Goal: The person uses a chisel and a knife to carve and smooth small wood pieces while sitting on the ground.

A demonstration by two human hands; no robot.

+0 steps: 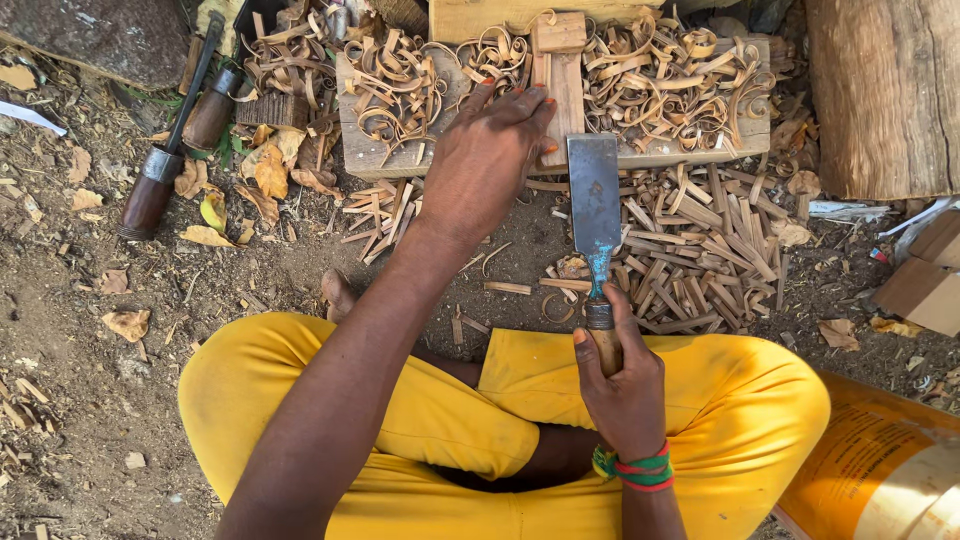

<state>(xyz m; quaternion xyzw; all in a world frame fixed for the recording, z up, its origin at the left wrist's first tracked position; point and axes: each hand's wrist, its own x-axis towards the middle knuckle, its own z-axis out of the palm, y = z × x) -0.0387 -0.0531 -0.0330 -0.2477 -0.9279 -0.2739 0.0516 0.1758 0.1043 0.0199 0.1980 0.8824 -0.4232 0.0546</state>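
The right hand [622, 385] grips the heavy, sharp chisel [594, 195] by its handle; the left hand [485, 160] pins the stiff wood piece [562, 75].

Wide flat chisel [595, 200]: steel blade, blue paint at the neck, wooden handle, held near upright with edge on the plank [660, 152]. Small pale wood workpiece [560, 75]: T-shaped, squared block on top, lies flat on the plank among curled shavings, just left of the blade.
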